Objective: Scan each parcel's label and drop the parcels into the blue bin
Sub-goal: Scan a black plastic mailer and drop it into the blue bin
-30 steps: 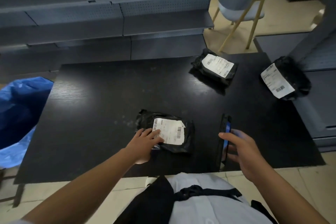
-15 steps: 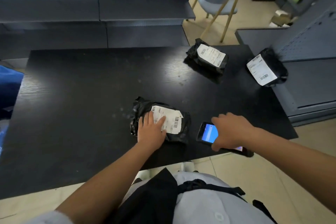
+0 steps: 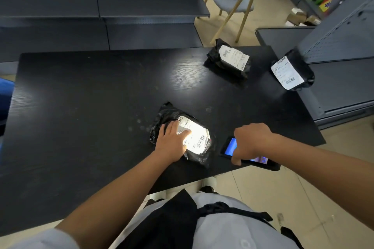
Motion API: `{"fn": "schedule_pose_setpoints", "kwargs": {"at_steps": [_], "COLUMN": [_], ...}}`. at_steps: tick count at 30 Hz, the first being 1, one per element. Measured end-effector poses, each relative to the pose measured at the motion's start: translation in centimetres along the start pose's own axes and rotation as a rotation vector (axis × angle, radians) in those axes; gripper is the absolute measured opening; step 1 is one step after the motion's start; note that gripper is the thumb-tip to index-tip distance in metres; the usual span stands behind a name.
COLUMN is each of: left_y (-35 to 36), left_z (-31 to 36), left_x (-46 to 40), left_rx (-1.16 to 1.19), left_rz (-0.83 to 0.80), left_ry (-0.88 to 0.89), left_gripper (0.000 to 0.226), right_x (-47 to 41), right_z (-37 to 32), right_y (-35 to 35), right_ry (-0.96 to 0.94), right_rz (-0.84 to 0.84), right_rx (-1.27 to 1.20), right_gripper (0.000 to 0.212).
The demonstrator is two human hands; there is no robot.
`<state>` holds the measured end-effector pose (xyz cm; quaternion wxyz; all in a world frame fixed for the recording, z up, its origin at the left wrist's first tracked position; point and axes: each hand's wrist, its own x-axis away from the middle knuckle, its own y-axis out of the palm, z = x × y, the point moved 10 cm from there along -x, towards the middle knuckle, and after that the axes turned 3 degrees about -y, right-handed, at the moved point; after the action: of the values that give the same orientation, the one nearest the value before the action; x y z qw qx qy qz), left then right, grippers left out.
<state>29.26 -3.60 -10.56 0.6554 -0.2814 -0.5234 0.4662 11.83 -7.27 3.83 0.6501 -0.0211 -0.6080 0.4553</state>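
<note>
Lying near the front edge of the black counter (image 3: 81, 107), the nearest parcel (image 3: 180, 137) is a crinkled black poly bag with a white label (image 3: 194, 137) lit brightly, probably by the scanner. It looks soft, light and slippery; a grasp across its bunched edge should hold better than the slick label face. The left hand (image 3: 172, 141) rests flat on it, fingers spread over bag and label corner, pinning it. The right hand (image 3: 251, 141) has its grip wrapped around the handheld scanner (image 3: 242, 151), just beside the parcel. Two more parcels lie well apart: one (image 3: 228, 60) at the far edge, another (image 3: 293, 73) at the right corner. A sliver of blue bin (image 3: 5, 99) shows at far left; nothing lies between.
</note>
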Motion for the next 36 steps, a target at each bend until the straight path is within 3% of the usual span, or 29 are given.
{"fn": "schedule_pose_setpoints", "kwargs": {"at_steps": [8, 14, 17, 19, 21, 23, 26, 30, 36], "left_y": [-0.6, -1.3, -2.0, -3.1, -4.2, -3.7, -0.6, 0.7, 1.1], "left_z": [-0.8, -3.1, -3.7, -3.6, -3.5, -3.6, -2.8, -2.0, -1.8], "left_x": [-0.4, -0.5, 0.1, 0.8, 1.9, 3.8, 6.3, 6.1, 6.0], "left_rx": [-0.092, -0.284, -0.385, -0.266, -0.021, 0.222, 0.472, 0.494, 0.394], "left_rz": [-0.096, -0.172, -0.182, -0.113, 0.068, 0.180, 0.168, 0.130, 0.040], "left_ry": [0.091, 0.128, 0.110, 0.020, -0.144, -0.380, -0.721, -0.907, -0.954], "left_gripper": [0.069, 0.082, 0.088, 0.071, 0.053, 0.065, 0.095, 0.109, 0.106], "right_x": [-0.3, -1.5, -2.2, -3.1, -3.8, -4.4, -5.0, -5.9, -6.8], "right_z": [-0.1, 0.7, 0.5, 0.7, 1.1, 1.4, 1.7, 2.2, 1.4], "right_y": [-0.6, 1.3, 2.4, 3.1, 3.8, 4.6, 4.9, 3.6, 0.4], "right_ry": [-0.028, -0.131, -0.220, -0.247, -0.241, -0.231, -0.238, -0.302, -0.417], "right_rz": [-0.095, -0.215, -0.180, -0.114, -0.067, -0.056, -0.048, -0.050, -0.069], "right_rx": [-0.105, -0.856, -1.053, -1.195, -1.336, -1.429, -1.498, -1.531, -1.522], "right_gripper": [0.052, 0.039, 0.050, 0.045, 0.033, 0.031, 0.034, 0.035, 0.036]}}
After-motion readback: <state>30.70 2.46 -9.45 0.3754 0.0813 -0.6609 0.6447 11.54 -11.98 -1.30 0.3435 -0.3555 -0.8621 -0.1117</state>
